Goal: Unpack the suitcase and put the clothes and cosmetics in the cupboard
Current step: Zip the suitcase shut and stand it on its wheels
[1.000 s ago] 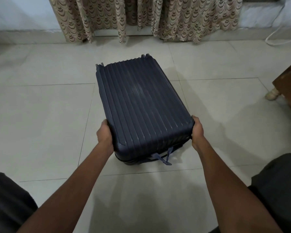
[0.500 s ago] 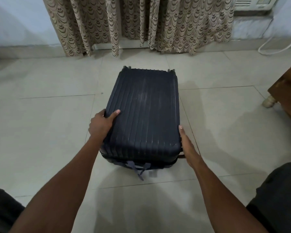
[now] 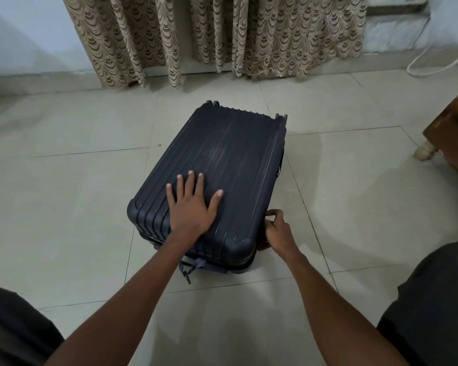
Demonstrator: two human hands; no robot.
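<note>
Suitcase (image 3: 217, 180), a navy ribbed hard-shell, lies flat and closed on the tiled floor (image 3: 64, 207). Left hand (image 3: 192, 204) presses spread on the lid. Right hand (image 3: 276, 231) curls at the near right seam, probably on a zip pull (not visible). Keep the lid steadied and draw the zip along the seam. Floor is open all round; the wooden furniture leg (image 3: 425, 151) stands well apart.

Pale tiled floor (image 3: 64, 207); closed navy suitcase (image 3: 230, 154) flat on it
</note>
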